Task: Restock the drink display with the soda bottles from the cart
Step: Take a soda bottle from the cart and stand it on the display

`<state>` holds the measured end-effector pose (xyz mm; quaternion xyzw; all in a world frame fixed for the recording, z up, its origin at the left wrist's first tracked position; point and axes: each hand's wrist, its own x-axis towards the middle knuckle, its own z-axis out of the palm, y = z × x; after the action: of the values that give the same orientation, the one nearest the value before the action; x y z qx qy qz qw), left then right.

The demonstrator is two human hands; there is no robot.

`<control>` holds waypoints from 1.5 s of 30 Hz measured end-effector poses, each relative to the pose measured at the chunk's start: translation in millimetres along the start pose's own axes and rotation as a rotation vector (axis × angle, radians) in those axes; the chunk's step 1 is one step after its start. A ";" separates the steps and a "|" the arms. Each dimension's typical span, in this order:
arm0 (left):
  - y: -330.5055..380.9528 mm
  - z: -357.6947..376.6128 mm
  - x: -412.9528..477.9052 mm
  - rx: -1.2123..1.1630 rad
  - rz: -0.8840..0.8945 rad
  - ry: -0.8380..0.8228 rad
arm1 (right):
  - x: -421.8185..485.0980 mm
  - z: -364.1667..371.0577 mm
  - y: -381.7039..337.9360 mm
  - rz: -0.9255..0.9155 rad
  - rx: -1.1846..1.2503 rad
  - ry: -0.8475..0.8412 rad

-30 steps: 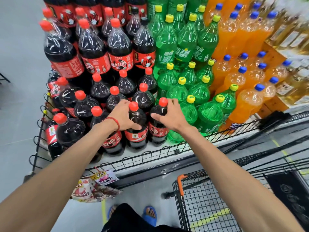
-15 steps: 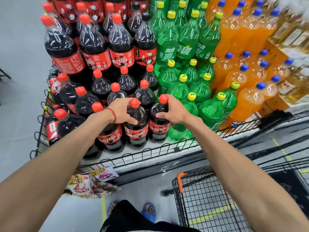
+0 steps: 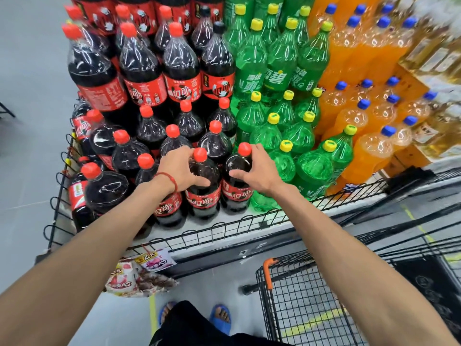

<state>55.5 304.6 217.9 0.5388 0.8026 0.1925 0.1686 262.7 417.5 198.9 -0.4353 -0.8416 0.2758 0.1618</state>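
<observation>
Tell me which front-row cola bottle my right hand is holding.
The rightmost dark plastic cola bottle with red cap, beside the green plastic bottles; your left hand holds the neighbouring cola bottle.

We look down from one wide-angle camera worn on the head, facing forward over the front edge of the drink display (image 3: 224, 229), so near that the forearms (image 3: 74, 270) span the lower frame. The left hand (image 3: 182, 171) and right hand (image 3: 259, 172) grip cola bottles (image 3: 203, 196) at mid-frame; the cart (image 3: 299, 308) shows at lower right, sandalled feet (image 3: 220, 319) at the bottom edge.
</observation>
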 end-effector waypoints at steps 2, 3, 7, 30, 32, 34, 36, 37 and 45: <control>-1.9 -2.0 -1.3 -0.020 0.014 -0.009 | 0.4 -0.6 0.4 -0.011 0.018 -0.012; -1.6 -2.4 -1.6 -0.025 0.019 -0.011 | 1.1 0.0 0.7 -0.017 0.029 -0.020; -0.6 -2.5 -5.2 -0.057 0.030 -0.017 | 2.9 -1.5 -0.2 0.011 0.063 -0.080; -22.9 3.1 -21.5 -0.119 0.135 -0.056 | -43.0 42.9 -65.8 0.355 0.204 0.243; -20.4 0.6 -22.7 -0.089 0.154 -0.044 | -45.3 38.6 -71.9 0.361 0.177 0.193; -18.4 -0.4 -24.5 -0.065 0.176 -0.029 | -48.7 38.0 -72.7 0.371 0.176 0.182; -17.6 0.9 -27.0 -0.059 0.176 -0.013 | -51.4 36.2 -76.3 0.361 0.170 0.188; -16.4 1.0 -28.5 -0.063 0.167 -0.010 | -52.3 35.1 -77.8 0.358 0.167 0.195; -9.6 7.6 -39.3 -0.024 0.110 0.048 | -51.1 48.1 -63.9 0.411 0.159 0.146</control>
<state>65.6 265.7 209.0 0.5751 0.7734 0.2240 0.1447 225.9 329.9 197.7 -0.6022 -0.6969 0.3364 0.1965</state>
